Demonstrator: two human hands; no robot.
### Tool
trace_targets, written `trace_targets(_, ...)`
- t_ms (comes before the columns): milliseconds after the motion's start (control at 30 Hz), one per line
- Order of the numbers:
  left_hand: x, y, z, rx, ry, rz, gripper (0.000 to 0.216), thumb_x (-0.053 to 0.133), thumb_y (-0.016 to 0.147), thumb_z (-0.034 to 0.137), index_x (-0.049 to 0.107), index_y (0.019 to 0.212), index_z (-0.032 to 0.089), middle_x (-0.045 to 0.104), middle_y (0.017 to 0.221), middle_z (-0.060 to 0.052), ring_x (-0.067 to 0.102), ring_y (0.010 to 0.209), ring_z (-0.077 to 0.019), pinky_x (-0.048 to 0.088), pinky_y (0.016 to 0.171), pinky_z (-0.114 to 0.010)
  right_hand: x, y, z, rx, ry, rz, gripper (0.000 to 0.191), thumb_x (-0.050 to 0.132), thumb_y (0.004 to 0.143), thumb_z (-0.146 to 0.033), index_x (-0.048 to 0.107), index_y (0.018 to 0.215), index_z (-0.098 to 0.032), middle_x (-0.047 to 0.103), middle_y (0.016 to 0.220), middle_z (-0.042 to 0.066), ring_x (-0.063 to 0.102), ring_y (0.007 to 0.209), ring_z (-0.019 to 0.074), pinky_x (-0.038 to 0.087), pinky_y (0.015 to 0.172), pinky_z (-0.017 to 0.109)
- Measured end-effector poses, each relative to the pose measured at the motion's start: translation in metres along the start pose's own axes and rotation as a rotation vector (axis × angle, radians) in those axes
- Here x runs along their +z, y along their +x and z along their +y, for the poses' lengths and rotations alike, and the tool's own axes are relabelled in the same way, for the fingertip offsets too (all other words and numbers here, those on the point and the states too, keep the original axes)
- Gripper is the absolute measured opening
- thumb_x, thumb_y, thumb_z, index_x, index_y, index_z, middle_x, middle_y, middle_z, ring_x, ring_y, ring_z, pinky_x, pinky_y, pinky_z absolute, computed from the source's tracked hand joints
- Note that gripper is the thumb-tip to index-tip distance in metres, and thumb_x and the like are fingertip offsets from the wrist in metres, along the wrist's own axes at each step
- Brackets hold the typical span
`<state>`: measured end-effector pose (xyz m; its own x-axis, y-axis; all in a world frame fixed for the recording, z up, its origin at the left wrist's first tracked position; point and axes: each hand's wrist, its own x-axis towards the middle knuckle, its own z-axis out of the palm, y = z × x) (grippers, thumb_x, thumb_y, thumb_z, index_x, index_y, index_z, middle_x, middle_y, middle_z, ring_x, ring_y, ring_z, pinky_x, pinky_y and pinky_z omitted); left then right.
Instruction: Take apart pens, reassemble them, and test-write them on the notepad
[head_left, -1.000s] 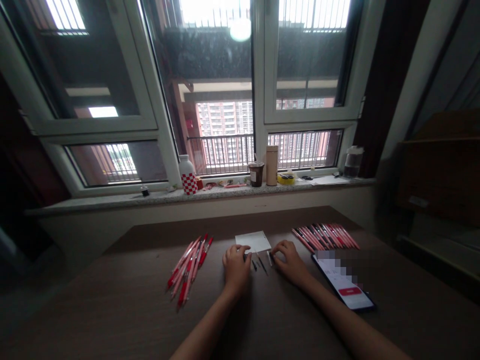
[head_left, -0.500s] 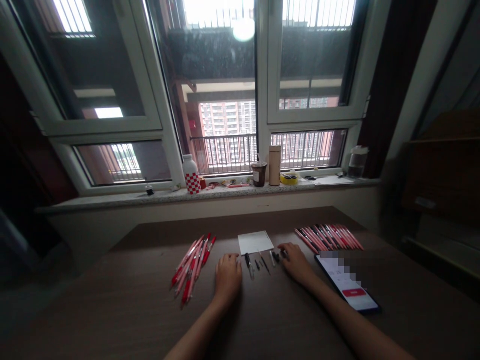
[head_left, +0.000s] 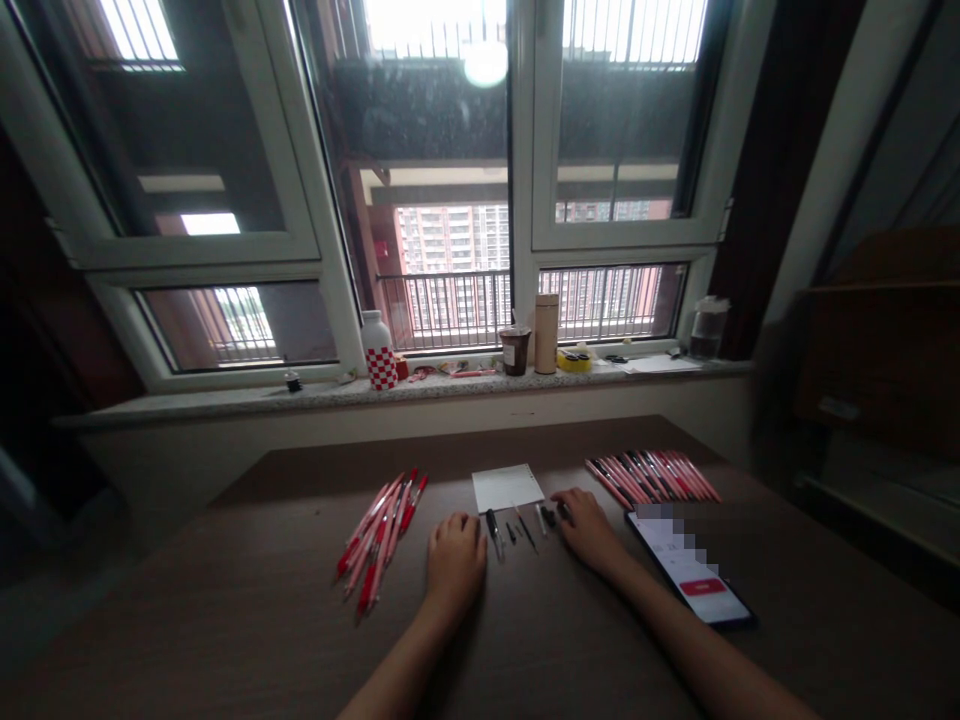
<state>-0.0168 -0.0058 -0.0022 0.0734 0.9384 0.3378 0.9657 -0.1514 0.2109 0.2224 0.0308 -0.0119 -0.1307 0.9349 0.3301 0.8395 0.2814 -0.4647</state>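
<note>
Dark table (head_left: 247, 600), hands (head_left: 454, 560) (head_left: 589, 528) beside loose pen parts (head_left: 517, 526)

Left hand (head_left: 454, 560) drew back toward lower centre of frame, away from white paper (head_left: 507, 487). Right hand (head_left: 589, 527) shifted slightly right. Gap between hands widened, uncovering small pen parts (head_left: 517, 525) in row on table (head_left: 225, 600).

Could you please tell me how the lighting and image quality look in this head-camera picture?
Head view: strongly backlit, with a glare spot in the upper window. The table, left hand and right hand sit dim, so the small pen parts are hard to make out. The window frames bow from wide-angle distortion, and part of the phone screen is pixelated.
</note>
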Motion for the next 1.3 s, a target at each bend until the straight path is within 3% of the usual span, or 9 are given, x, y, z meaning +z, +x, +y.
trace_targets(267,-0.002,-0.002,0.000,0.007,-0.003,-0.009,0.029,0.041,0.089,0.028,0.060,0.109,0.022,0.060,0.115,-0.008,0.050,0.110,-0.0213,0.033,0.097,-0.036,0.002,-0.001,0.002,-0.026,0.041,0.023,0.041,0.045,0.073,-0.008,0.059,0.110,-0.017,0.058,0.107,0.009,0.048,0.103,0.0230,0.037,0.091,0.033)
trace_targets(500,-0.003,-0.002,0.001,0.009,-0.006,-0.003,0.029,0.041,0.088,0.028,0.060,0.108,0.021,0.060,0.115,-0.007,0.051,0.109,-0.0210,0.033,0.097,-0.035,-0.003,0.000,-0.002,-0.061,0.118,0.193,0.037,0.047,0.070,-0.009,0.060,0.104,-0.017,0.058,0.105,0.009,0.048,0.103,0.0240,0.039,0.093,0.036)
trace_targets(667,-0.003,-0.001,0.001,0.004,-0.008,-0.004,0.028,0.041,0.088,0.028,0.061,0.107,0.021,0.060,0.112,-0.007,0.051,0.108,-0.0208,0.033,0.097,-0.036,-0.007,-0.003,-0.015,-0.184,0.165,0.255,0.027,0.049,0.078,-0.013,0.060,0.103,-0.019,0.056,0.101,0.008,0.048,0.103,0.0238,0.040,0.092,0.038)
trace_targets(967,-0.001,-0.002,0.000,0.003,-0.005,0.011,0.027,0.042,0.088,0.029,0.061,0.106,0.022,0.060,0.112,-0.007,0.051,0.108,-0.0210,0.033,0.096,-0.035,0.003,-0.012,-0.041,-0.339,0.106,0.141,0.025,0.060,0.079,-0.019,0.065,0.103,-0.026,0.056,0.105,0.007,0.046,0.106,0.0242,0.039,0.094,0.041)
trace_targets(1300,-0.004,-0.001,0.003,-0.017,0.002,-0.012,0.028,0.041,0.088,0.028,0.061,0.107,0.022,0.060,0.115,-0.007,0.050,0.109,-0.0210,0.033,0.096,-0.035,0.011,-0.014,-0.053,-0.356,-0.012,0.102,0.023,0.069,0.076,-0.028,0.070,0.098,-0.033,0.056,0.113,0.004,0.041,0.114,0.0263,0.027,0.103,0.049)
